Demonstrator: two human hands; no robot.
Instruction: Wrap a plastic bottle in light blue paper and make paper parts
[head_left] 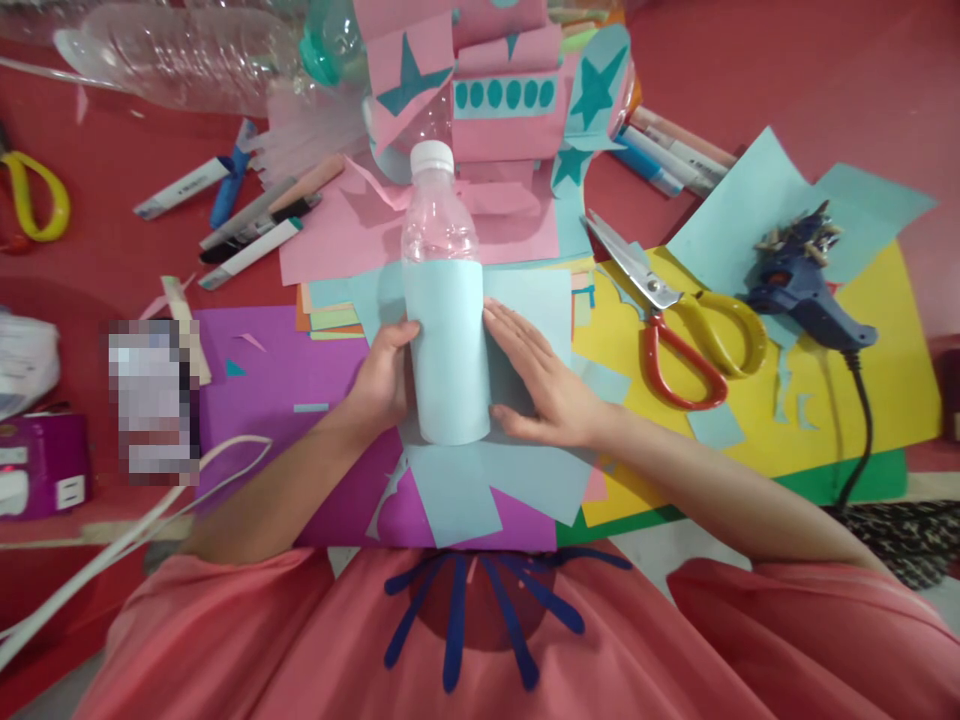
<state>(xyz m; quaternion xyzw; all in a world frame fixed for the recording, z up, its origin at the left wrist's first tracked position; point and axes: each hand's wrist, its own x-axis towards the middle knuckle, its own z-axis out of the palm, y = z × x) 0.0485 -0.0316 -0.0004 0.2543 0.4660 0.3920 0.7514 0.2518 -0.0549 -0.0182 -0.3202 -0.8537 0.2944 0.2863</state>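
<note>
The bottle, clear ridged plastic with a round white cap, is between the 2 hands, smooth pale blue paper covering its lower body. The left hand has its thumb at the paper's edge; its other fingers are mostly hidden, so I cannot tell its grip. The right hand is spread, fingers straight, thumb apart, tips touching the opposite side. Steel scissors with looped handles rest on flat yellow card.
</note>
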